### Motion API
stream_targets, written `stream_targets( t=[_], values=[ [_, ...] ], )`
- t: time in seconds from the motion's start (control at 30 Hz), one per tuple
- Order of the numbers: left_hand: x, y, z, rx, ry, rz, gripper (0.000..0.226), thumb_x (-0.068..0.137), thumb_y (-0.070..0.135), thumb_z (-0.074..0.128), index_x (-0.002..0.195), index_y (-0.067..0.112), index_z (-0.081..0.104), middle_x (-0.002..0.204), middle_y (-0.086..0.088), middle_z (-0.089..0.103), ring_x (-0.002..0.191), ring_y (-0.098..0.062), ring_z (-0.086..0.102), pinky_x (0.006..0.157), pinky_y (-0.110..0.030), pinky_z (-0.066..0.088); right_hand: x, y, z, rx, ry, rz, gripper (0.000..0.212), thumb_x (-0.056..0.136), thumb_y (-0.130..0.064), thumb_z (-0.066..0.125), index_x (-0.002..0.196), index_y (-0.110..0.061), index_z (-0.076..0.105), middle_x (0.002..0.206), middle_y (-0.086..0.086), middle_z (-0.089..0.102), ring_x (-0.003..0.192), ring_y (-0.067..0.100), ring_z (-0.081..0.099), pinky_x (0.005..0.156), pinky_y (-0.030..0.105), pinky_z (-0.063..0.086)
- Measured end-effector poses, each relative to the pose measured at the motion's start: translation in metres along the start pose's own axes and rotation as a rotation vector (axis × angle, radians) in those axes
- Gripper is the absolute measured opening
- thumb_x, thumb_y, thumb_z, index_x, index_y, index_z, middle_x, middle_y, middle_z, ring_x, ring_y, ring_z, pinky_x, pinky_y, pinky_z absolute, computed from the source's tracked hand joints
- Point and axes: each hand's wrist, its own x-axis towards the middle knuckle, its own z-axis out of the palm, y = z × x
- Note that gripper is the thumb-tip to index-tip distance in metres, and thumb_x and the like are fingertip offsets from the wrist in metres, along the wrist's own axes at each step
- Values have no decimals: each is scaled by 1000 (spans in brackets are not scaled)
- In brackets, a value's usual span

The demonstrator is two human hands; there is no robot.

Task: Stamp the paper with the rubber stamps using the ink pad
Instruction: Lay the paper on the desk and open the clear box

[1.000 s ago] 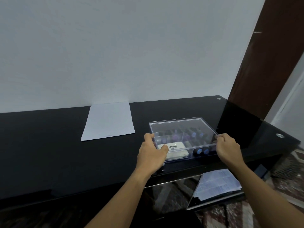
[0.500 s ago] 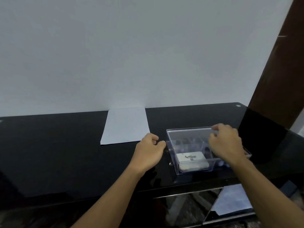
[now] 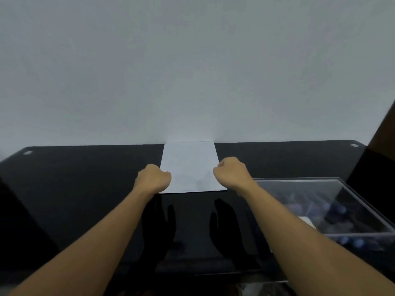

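Could skid on the glossy black bench [image 3: 85, 189] or crease if tugged unevenly: paper [image 3: 190, 163] flat at the back, touching the wall [image 3: 192, 71], left hand [image 3: 152, 178] and right hand [image 3: 232, 174] at its side edges, fingers curled tight, cannot tell whether pinching the sheet. Could also bump the clear box [image 3: 320, 182] of stamps [image 3: 339, 209] and ink pad [image 3: 307, 221], near the right hand on its outer side. Leaves open bench in front and leftward for sliding.

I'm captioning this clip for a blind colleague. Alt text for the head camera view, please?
A left hand and a right hand curl at the side edges of a white paper on a black table, grip unclear. A clear box sits to its right.
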Motion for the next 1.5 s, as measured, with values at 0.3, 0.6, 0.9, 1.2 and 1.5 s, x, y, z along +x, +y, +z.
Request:
stream_targets(
  t=[0.3,0.6,0.9,1.2,1.5],
  values=[
    [41,-2,18,-114,-37,-151,8,89,9,51,81,5,52,85,-9,54,71,-22,52,81,-40,58,48,19,38,-2,42,252,7,83,-14,51,79,-8,50,97,12,58,87,29,53,75,34,49],
    [58,1,21,-243,-49,-318,14,92,3,55,105,4,51,84,-9,46,62,-18,41,82,-36,55,59,14,36,53,12,375,7,89,-8,49,92,-4,54,90,12,54,84,28,60,80,42,59],
    [70,5,21,-250,-128,-253,15,92,3,51,106,-2,52,79,-8,49,65,-18,46,60,-24,43,66,7,40,233,-44,454,9,94,-9,43,96,-3,49,92,10,53,74,23,52,57,27,40],
    [68,-7,24,-478,-136,-329,21,91,-2,49,109,-1,59,104,-11,69,70,-23,64,54,-32,59,65,23,44,149,-45,340,26,90,-8,45,108,0,62,105,18,68,59,22,57,47,26,44],
    [28,-44,26,-238,-76,-133,18,82,-4,42,70,10,41,70,-9,47,58,-23,42,44,-24,33,23,44,46,56,-5,176,35,87,-6,43,121,-5,50,107,15,64,66,20,56,37,20,36]
  ],
)
